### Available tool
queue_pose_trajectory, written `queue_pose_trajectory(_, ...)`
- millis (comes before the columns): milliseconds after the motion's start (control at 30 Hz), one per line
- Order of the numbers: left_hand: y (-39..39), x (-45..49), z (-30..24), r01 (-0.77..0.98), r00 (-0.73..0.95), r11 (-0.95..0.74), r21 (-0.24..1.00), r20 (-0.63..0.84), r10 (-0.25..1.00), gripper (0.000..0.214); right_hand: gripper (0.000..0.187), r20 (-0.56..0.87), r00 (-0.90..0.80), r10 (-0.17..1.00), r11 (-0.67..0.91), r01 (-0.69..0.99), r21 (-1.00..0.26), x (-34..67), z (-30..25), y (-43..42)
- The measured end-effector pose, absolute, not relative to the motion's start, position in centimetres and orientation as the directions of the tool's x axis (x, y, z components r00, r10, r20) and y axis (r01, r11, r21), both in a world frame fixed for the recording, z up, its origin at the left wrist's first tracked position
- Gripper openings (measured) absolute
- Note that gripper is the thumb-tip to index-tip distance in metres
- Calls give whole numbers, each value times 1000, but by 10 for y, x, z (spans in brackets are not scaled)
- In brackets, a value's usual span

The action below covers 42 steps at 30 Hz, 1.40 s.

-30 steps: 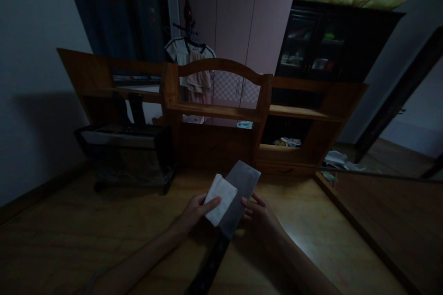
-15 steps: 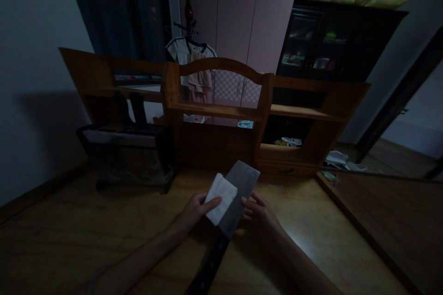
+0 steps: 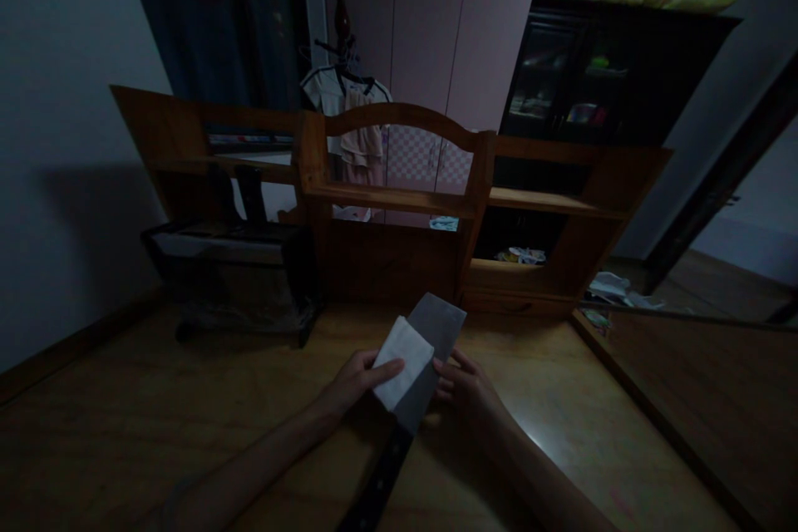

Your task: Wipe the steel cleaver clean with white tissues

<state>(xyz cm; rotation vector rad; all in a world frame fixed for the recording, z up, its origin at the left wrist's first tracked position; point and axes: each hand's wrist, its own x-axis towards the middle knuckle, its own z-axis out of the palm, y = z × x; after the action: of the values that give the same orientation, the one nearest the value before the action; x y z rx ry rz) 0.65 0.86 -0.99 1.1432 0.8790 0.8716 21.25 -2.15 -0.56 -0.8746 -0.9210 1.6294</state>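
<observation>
A cleaver with a wide grey blade (image 3: 433,349) and a dark handle (image 3: 377,482) is held over the wooden table (image 3: 155,416), its tip pointing away from me. My left hand (image 3: 355,382) pinches a folded white tissue (image 3: 402,359) flat against the blade's left side. My right hand (image 3: 467,386) grips the blade's right edge with its fingers curled on it. The handle runs down toward the lower edge of the view between my forearms.
A wooden shelf unit (image 3: 399,199) stands along the table's far edge. A dark rack (image 3: 230,266) with black items sits at the back left. Papers (image 3: 611,291) lie at the right. Behind are a pink wardrobe (image 3: 430,41) and a dark cabinet (image 3: 592,75).
The tissue has slid a little to the right across the blade, and the blade has tilted slightly. Both hands stay in place.
</observation>
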Motion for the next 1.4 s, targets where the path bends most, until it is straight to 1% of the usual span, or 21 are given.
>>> queue_pose_trajectory(133, 6, 8, -9, -105, 387, 188, 977, -134, 912, 47, 39, -116, -224, 968, -202, -417, -886, 211, -6, -22)
queue_pose_trajectory(333, 13, 4, -17, -75, 251, 141, 987, -119, 961, 48, 40, -116, -236, 965, -210, -428, -879, 211, -6, -23)
queue_pose_trajectory(467, 17, 1, -20, -86, 213, 99, 991, -79, 974, 46, 40, -93, -229, 969, -185, -420, -888, 210, -4, -24)
queue_pose_trajectory(567, 17, 1, -19, -80, 253, 127, 989, -103, 962, 48, 40, -94, -226, 969, -184, -419, -889, 210, -5, -23)
queue_pose_trajectory(667, 13, 3, -16, -68, 350, 173, 982, -139, 926, 48, 39, -106, -213, 971, -191, -432, -881, 210, -7, -22)
queue_pose_trajectory(767, 7, 7, -12, -70, 448, 183, 981, -133, 884, 45, 37, -110, -219, 969, -199, -440, -875, 210, -7, -22)
queue_pose_trajectory(833, 4, 8, -10, -81, 467, 175, 981, -118, 876, 43, 37, -113, -223, 968, -204, -440, -874, 210, -5, -22)
queue_pose_trajectory(933, 3, 9, -10, -86, 428, 167, 982, -115, 896, 42, 37, -118, -222, 968, -208, -444, -872, 210, -4, -23)
queue_pose_trajectory(1067, 7, 7, -13, -88, 328, 163, 983, -126, 936, 44, 36, -99, -231, 968, -194, -435, -879, 211, -4, -23)
queue_pose_trajectory(1167, 11, 5, -16, -84, 267, 157, 984, -130, 955, 46, 40, -101, -236, 966, -198, -432, -880, 210, -3, -23)
queue_pose_trajectory(1400, 15, 3, -17, -49, 172, 127, 991, -116, 978, 53, 40, -109, -219, 970, -198, -445, -873, 209, 2, -25)
